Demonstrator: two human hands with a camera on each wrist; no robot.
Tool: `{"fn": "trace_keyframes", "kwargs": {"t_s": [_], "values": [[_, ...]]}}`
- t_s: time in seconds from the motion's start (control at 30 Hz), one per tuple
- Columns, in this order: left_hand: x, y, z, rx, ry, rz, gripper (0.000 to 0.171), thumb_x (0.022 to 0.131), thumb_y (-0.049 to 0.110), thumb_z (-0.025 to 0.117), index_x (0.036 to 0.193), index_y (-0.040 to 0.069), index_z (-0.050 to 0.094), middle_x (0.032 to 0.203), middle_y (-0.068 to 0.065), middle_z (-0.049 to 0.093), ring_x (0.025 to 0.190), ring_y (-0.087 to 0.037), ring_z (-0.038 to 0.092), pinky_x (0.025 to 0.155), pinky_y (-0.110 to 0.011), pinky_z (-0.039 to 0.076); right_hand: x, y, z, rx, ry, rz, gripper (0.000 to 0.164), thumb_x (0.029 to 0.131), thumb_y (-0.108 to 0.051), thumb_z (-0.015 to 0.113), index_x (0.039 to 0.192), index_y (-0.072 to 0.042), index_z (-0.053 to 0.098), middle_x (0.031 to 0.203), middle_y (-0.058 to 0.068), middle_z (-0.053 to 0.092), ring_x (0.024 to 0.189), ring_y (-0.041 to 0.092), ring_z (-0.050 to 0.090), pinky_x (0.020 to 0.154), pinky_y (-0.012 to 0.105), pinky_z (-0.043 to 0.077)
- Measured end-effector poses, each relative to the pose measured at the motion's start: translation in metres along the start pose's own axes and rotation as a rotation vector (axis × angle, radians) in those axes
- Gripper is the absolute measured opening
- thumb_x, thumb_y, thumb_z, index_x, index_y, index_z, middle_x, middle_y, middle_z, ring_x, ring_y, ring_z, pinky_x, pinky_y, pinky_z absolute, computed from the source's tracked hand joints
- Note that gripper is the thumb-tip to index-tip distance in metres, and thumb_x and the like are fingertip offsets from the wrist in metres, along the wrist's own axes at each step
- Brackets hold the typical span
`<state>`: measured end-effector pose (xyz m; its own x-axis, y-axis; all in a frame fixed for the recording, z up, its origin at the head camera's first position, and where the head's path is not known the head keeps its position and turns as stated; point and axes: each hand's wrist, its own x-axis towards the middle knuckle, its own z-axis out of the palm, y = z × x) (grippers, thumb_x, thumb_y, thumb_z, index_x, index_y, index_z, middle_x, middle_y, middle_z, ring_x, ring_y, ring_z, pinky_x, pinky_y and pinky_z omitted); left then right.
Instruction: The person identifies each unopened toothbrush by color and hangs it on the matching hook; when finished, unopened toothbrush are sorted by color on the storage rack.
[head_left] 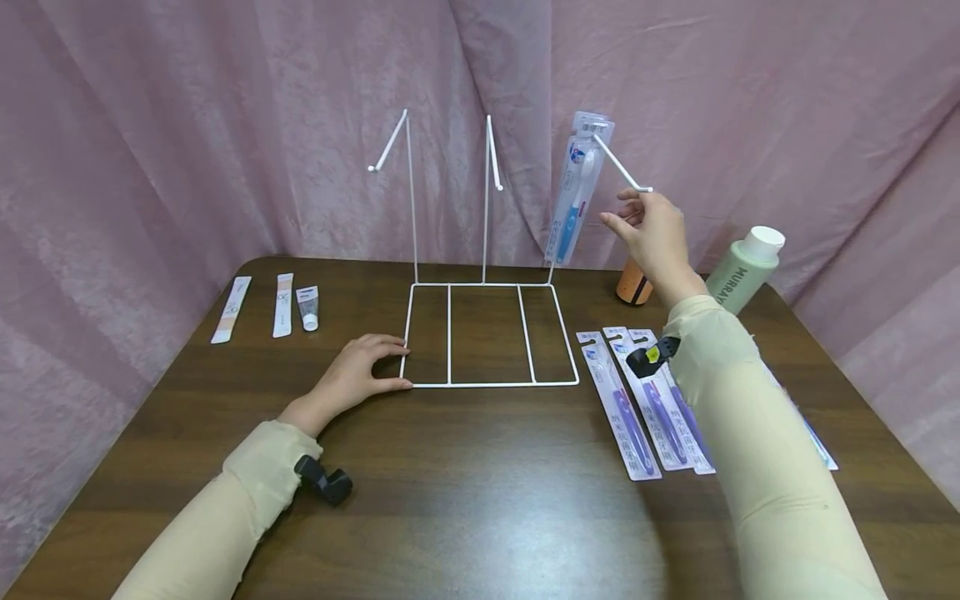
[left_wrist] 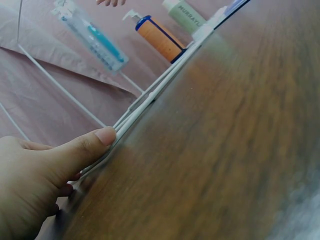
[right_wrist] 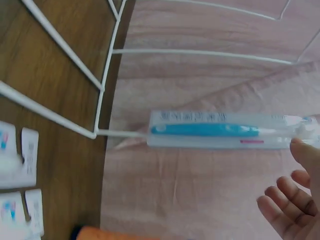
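Left sleeve (head_left: 197,533), at 8 o'clock: plain pale cream, ending in a loose, creased left cuff (head_left: 262,467). Right sleeve (head_left: 783,475), at 4 o'clock: same colour, with matching right cuff (head_left: 708,329). Left wrist unit (head_left: 333,487): black, rounded end, between 3 and 4 o'clock of its cuff. Right wrist unit (head_left: 641,363): black, at 9 o'clock, bearing a yellow patch (head_left: 653,354), possibly a label.
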<state>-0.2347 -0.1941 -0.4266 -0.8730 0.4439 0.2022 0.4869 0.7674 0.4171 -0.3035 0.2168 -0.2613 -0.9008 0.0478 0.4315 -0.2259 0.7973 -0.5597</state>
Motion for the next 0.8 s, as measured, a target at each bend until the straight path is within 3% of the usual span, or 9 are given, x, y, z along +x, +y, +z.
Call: {"fn": "trace_keyframes", "kwargs": {"t_s": [0.27, 0.53, 0.8], "values": [[-0.001, 0.000, -0.002, 0.002, -0.001, -0.001, 0.057, 0.077, 0.041, 0.078, 0.122, 0.009, 0.066, 0.131, -0.011, 0.060, 0.128, -0.035, 0.048, 0.110, -0.059, 0.031, -0.017, 0.012, -0.031, -0.098, -0.129, -0.042, 0.047, 0.093, -0.030, 0.064, 0.129, -0.001, 0.054, 0.111, 0.022, 0.066, 0.098, 0.034, 0.063, 0.082, 0.046, 0.050], [-0.002, 0.000, -0.002, 0.004, 0.015, 0.007, 0.056, 0.076, 0.041, 0.079, 0.120, 0.009, 0.066, 0.131, -0.012, 0.061, 0.127, -0.035, 0.049, 0.108, -0.057, 0.033, -0.028, 0.028, -0.059, -0.156, -0.169, -0.093, 0.044, 0.090, -0.026, 0.068, 0.124, 0.000, 0.057, 0.104, 0.024, 0.066, 0.094, 0.039, 0.064, 0.079, 0.043, 0.049], [-0.001, 0.000, -0.001, 0.002, 0.018, 0.015, 0.056, 0.076, 0.042, 0.079, 0.120, 0.009, 0.067, 0.130, -0.012, 0.061, 0.127, -0.035, 0.049, 0.108, -0.058, 0.033, -0.044, 0.051, -0.085, -0.236, -0.243, -0.099, 0.045, 0.091, -0.029, 0.067, 0.123, 0.002, 0.057, 0.101, 0.025, 0.067, 0.092, 0.039, 0.064, 0.079, 0.049, 0.048]]}}
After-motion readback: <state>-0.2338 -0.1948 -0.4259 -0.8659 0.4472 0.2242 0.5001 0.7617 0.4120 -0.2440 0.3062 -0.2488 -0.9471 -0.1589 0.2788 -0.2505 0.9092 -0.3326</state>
